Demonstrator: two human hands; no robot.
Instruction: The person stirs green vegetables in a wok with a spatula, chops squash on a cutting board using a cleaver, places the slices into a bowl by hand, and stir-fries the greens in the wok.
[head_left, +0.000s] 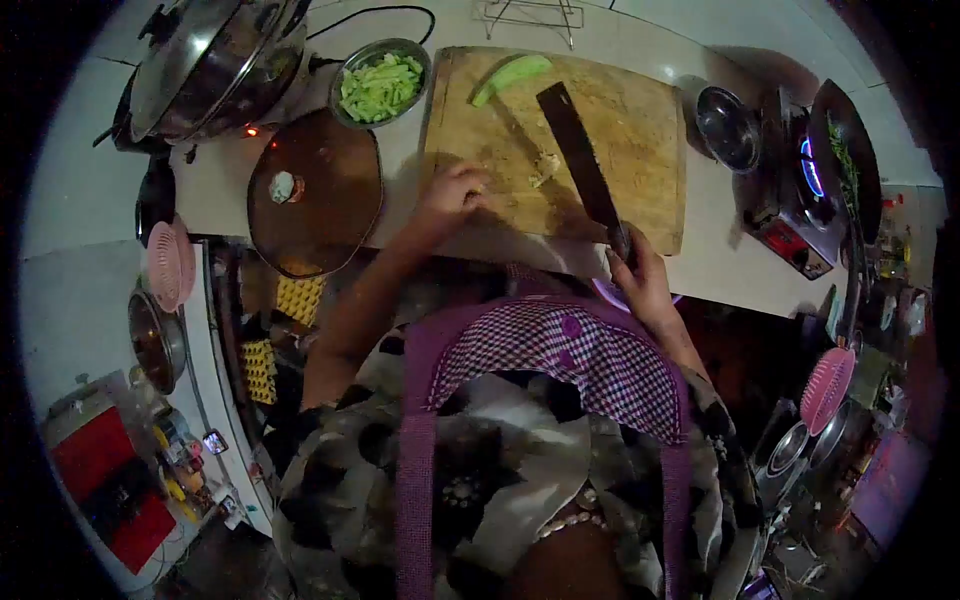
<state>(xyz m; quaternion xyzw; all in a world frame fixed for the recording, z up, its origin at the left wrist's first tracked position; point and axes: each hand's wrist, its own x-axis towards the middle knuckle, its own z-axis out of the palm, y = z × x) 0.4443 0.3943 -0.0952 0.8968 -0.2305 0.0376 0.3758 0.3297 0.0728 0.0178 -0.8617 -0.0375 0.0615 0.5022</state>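
My right hand [642,272] is wrapped round the handle of a long dark knife [580,155], whose blade slants up and left over the wooden cutting board [640,130]. At the board's left edge is my left hand [457,192], its fingers curled; whether anything is in them cannot be made out. Small pale pieces [544,169] lie near the middle of the board, between my left hand and the blade. A light green vegetable piece [511,79] rests near the board's top edge.
A bowl of cut green pieces [381,88] stands left of the board, beside a large lidded pot [215,65]. A brown tray [325,190] lies at the left. On the right are a dark bowl [728,128] and a lit gas stove [795,225] with a pan [848,150].
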